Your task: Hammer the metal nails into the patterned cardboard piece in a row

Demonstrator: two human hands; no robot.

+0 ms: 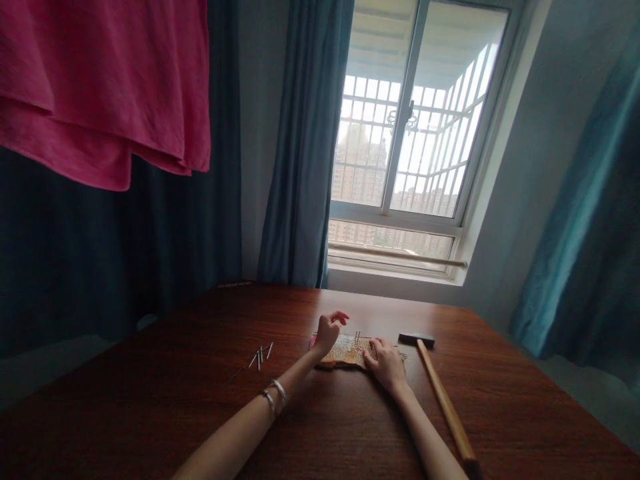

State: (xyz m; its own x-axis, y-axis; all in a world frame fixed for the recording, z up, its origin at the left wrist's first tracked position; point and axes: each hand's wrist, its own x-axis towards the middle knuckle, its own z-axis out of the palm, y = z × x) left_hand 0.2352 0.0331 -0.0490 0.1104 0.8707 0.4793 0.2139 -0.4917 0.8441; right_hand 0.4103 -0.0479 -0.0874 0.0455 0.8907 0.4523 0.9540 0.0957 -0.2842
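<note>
As my right hand (388, 364) rests, fingers slightly apart, on the spotted piece (347, 353) on the table (310, 427), my left hand (330, 331) curls, grip unclear; the piece seems light, stiff, best held by its ends.

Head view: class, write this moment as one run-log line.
left hand: by left end of spotted board, contact unclear | right hand: on board's right end | hammer: lying right | nails: loose, left
</note>
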